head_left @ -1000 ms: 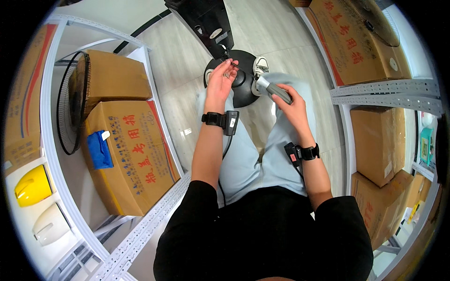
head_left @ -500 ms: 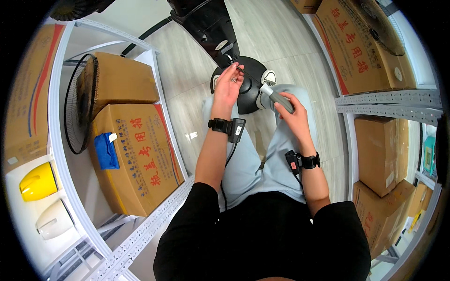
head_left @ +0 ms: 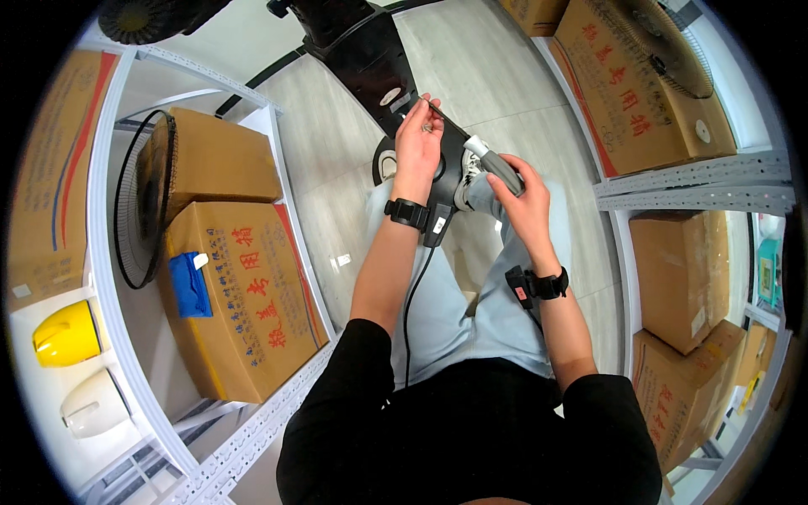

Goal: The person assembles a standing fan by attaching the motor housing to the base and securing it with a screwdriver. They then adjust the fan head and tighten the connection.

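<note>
My right hand (head_left: 526, 194) is wrapped round the grey handle of a screwdriver (head_left: 497, 164). Its thin dark shaft slants up and left to the fingertips of my left hand (head_left: 418, 143). There, thumb and forefinger are pinched together at the shaft's tip; anything small between them is too hidden to name. Just beyond the left hand leans a glossy black upright housing (head_left: 362, 63), with an oval pale label low on its front. A black round base (head_left: 380, 172) shows partly between my shoes, mostly covered by my left hand and wrist.
Metal shelving stands on both sides, holding cardboard boxes (head_left: 244, 295) and round fan grilles (head_left: 145, 198). A blue cloth-like piece (head_left: 191, 284) hangs on the left box. Yellow (head_left: 67, 334) and white (head_left: 97, 404) rounded casings sit at lower left. A cable runs from my left wrist strap.
Both hands and the screwdriver have shifted slightly, with its tip still at my left fingertips. The black housing appears lower and covers more of the round base. The whole view has tilted a little.
</note>
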The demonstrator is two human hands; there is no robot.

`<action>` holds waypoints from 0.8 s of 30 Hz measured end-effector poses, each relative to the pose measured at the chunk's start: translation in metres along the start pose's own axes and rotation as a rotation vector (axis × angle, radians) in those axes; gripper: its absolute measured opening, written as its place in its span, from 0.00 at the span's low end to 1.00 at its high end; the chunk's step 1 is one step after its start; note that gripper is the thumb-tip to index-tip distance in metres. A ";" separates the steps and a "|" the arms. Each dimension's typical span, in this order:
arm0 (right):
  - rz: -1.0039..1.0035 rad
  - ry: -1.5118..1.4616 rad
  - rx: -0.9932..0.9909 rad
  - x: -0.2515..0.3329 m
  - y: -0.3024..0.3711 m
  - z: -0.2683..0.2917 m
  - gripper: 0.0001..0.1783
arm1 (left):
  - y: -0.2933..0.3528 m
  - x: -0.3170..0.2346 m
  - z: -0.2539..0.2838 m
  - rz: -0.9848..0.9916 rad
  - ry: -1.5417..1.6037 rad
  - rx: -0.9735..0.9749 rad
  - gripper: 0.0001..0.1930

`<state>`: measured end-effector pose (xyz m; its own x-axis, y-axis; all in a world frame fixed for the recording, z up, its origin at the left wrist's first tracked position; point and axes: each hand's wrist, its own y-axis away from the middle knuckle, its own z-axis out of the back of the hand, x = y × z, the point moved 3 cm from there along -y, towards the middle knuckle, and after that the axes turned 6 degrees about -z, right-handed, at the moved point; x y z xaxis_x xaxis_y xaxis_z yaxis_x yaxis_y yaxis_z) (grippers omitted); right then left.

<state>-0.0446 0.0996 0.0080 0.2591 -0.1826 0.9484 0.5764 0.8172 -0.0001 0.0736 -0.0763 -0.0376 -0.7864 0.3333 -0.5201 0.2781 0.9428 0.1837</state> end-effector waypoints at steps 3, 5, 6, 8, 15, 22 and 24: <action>-0.101 -0.088 0.051 0.006 -0.004 -0.002 0.20 | -0.003 0.005 0.004 -0.014 0.068 -0.004 0.13; -0.085 -0.098 0.054 0.006 -0.007 -0.004 0.20 | -0.005 0.007 0.006 -0.021 0.112 -0.002 0.14; -0.076 -0.104 0.057 0.006 -0.008 -0.006 0.20 | -0.006 0.007 0.007 -0.032 0.122 0.008 0.15; -0.091 -0.114 0.068 0.007 -0.009 -0.010 0.20 | -0.005 0.006 0.010 -0.054 0.140 0.029 0.16; -0.192 -0.146 0.073 0.010 -0.008 -0.016 0.19 | -0.004 0.003 0.011 0.000 0.073 0.081 0.17; -0.305 -0.155 0.143 0.018 -0.015 -0.029 0.18 | 0.003 0.008 0.007 0.097 -0.006 0.183 0.18; -0.368 -0.293 0.208 0.011 -0.022 -0.031 0.19 | 0.003 0.008 0.005 0.085 -0.008 0.196 0.17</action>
<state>-0.0308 0.0626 0.0088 -0.1768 -0.3419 0.9229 0.4142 0.8248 0.3849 0.0708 -0.0706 -0.0452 -0.7516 0.4105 -0.5163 0.4455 0.8932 0.0615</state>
